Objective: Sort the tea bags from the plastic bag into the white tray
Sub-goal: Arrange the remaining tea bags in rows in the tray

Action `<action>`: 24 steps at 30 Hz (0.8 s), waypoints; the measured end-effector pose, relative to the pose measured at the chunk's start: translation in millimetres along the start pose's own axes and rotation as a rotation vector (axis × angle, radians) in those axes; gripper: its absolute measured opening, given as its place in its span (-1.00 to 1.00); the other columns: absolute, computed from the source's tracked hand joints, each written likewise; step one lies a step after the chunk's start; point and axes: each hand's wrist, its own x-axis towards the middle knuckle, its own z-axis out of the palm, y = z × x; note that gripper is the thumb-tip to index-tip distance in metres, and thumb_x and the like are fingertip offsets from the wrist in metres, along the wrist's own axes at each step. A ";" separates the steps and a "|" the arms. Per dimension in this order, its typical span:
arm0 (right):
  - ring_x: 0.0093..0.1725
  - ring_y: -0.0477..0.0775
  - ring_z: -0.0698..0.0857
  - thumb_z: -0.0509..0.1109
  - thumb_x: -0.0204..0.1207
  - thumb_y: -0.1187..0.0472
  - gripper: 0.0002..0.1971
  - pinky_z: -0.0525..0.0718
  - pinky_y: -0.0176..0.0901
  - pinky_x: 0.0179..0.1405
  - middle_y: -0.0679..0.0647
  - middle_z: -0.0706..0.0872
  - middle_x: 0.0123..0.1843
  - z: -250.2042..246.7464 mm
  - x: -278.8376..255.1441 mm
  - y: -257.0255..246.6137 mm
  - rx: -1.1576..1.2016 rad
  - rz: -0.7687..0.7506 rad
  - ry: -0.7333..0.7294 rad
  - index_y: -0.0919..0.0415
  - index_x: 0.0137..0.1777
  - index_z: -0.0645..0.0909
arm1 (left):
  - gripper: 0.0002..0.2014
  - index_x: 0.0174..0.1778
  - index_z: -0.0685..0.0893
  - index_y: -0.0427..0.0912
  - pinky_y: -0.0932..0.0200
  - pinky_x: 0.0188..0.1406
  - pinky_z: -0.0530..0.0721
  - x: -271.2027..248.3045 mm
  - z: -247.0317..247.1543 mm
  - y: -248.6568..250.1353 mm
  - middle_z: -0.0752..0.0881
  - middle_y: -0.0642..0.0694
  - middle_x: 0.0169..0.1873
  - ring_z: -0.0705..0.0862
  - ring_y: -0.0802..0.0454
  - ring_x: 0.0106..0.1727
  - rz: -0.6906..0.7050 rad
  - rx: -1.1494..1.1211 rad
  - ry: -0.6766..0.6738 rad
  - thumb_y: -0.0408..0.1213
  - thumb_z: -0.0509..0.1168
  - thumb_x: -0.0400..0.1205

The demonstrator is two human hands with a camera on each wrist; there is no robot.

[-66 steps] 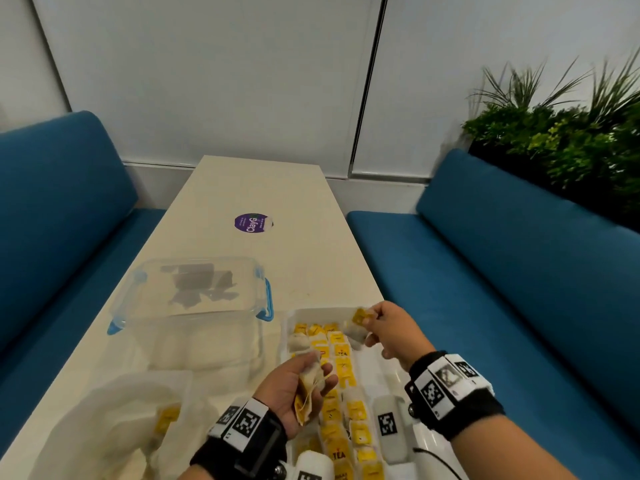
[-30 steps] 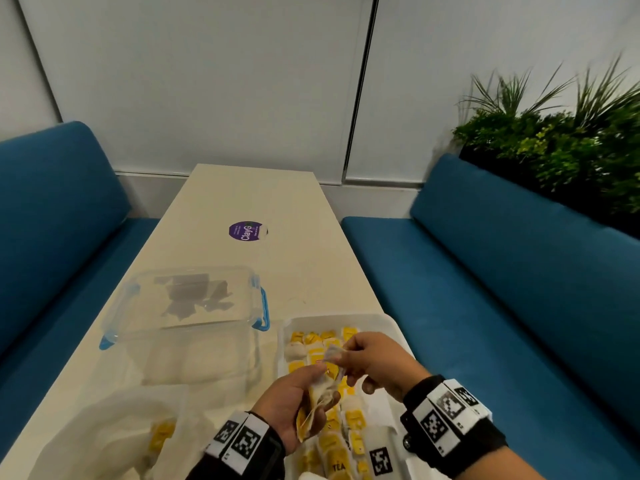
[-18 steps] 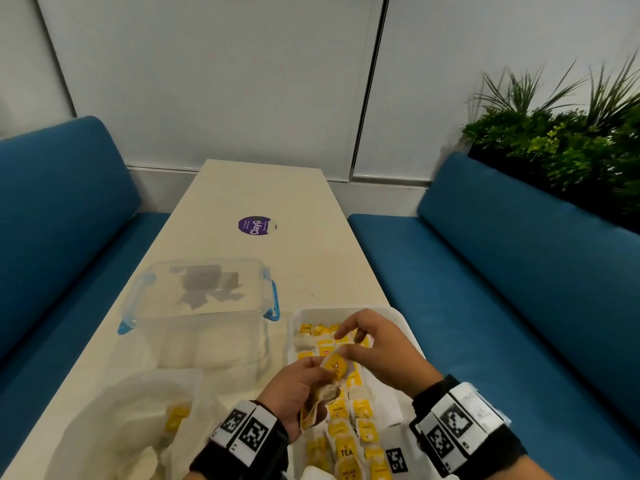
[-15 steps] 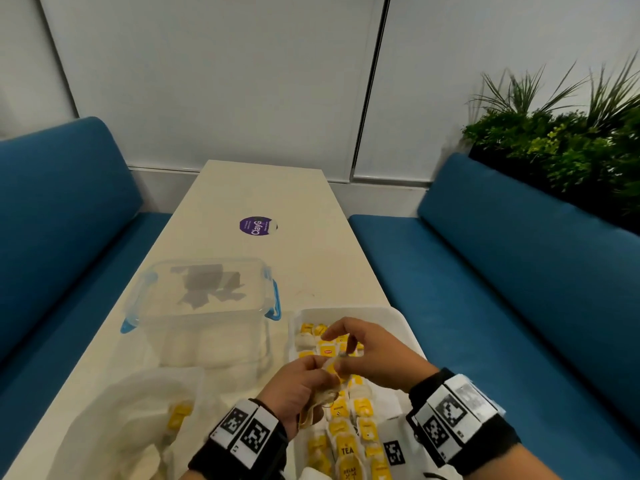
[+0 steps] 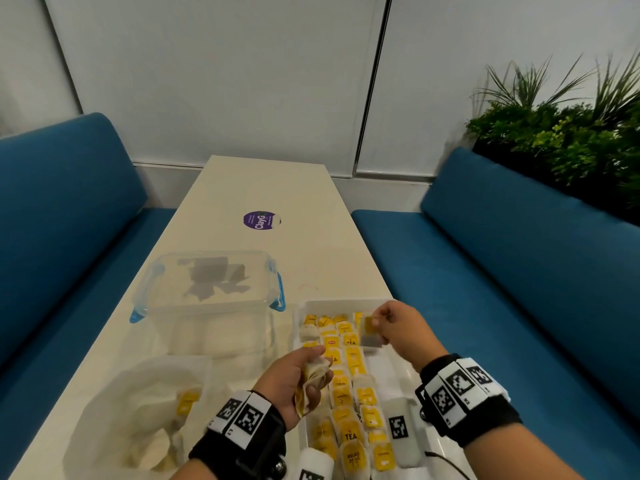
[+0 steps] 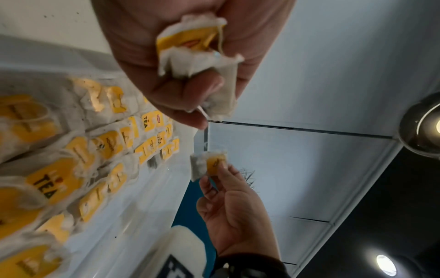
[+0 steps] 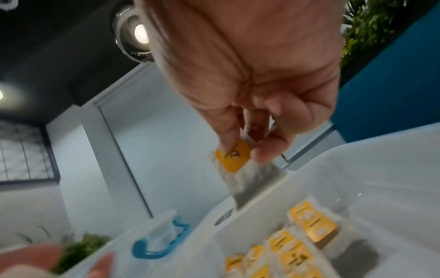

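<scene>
My right hand (image 5: 388, 325) pinches one tea bag (image 5: 370, 336) by its yellow tag, hanging over the far right part of the white tray (image 5: 346, 303). That tea bag (image 7: 240, 167) dangles just above the tray's far rim in the right wrist view. My left hand (image 5: 298, 379) grips a bunch of tea bags (image 5: 313, 379) above the tray's left side; the bunch (image 6: 197, 56) is crumpled in the fist. Rows of yellow-tagged tea bags (image 5: 349, 386) lie in the tray. The plastic bag (image 5: 138, 414) sits at the near left with a few tea bags inside.
A clear plastic container with blue clips (image 5: 207, 299) stands left of the tray. A purple sticker (image 5: 261, 220) lies farther up the table (image 5: 270, 188). Blue benches (image 5: 519, 271) flank the table, and plants (image 5: 571, 133) stand at the back right.
My right hand pulled one tea bag out of the bunch in my left hand and carried it right and away, over the tray's far right part. My left hand stayed over the tray's left side.
</scene>
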 end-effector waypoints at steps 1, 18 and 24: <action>-0.34 -0.08 0.53 0.29 0.59 0.31 -0.77 0.46 -0.27 -0.38 -0.01 0.60 -0.32 -2.0 5.1 4.5 -0.032 0.030 0.032 0.06 -0.29 0.48 | -0.92 -0.14 0.60 -0.27 0.45 -0.83 0.36 0.1 -0.7 -0.6 0.64 -0.14 -0.36 0.66 0.07 -0.54 -0.023 -0.009 -0.013 -0.32 0.32 0.55; 0.05 0.11 0.66 0.34 0.56 0.31 -0.78 0.57 -0.20 -0.04 0.19 0.64 0.09 24.1 46.2 34.6 -0.416 0.186 -0.033 0.28 0.19 0.53 | -0.90 -0.06 0.61 -0.29 0.43 -0.85 0.38 -2.7 3.5 -1.8 0.67 -0.19 -0.35 0.68 -0.01 -0.54 -0.056 -0.069 -0.055 -0.39 0.26 0.55; -0.43 -0.17 0.55 0.48 0.45 0.32 -0.83 0.52 -0.40 -0.46 -0.04 0.63 -0.34 8.5 2.4 -30.2 -0.024 -0.104 -0.363 0.09 -0.26 0.59 | -0.63 -0.08 0.57 -0.23 0.43 -0.84 0.41 5.0 6.6 3.3 0.67 -0.21 -0.40 0.69 -0.06 -0.56 -0.018 -0.187 -0.050 0.05 0.12 0.68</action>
